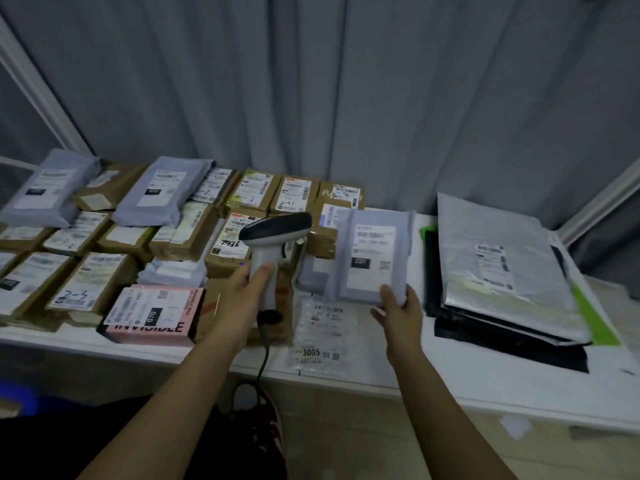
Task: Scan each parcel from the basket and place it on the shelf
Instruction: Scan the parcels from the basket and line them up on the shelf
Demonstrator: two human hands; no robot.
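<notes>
My left hand (244, 292) grips the handle of a white barcode scanner (273, 237) with a dark head that points right. Its black cable hangs down past the shelf edge. My right hand (398, 311) holds a grey plastic parcel (372, 258) by its lower right corner, label side toward me, just right of the scanner head and raised above the white shelf (450, 368). The basket is not in view.
Several cardboard boxes and grey mailers cover the shelf's left half, with a pink box (152, 315) at the front. A clear bubble pouch (320, 336) lies below the held parcel. A stack of silver and black mailers (502, 268) sits at the right. Grey curtain behind.
</notes>
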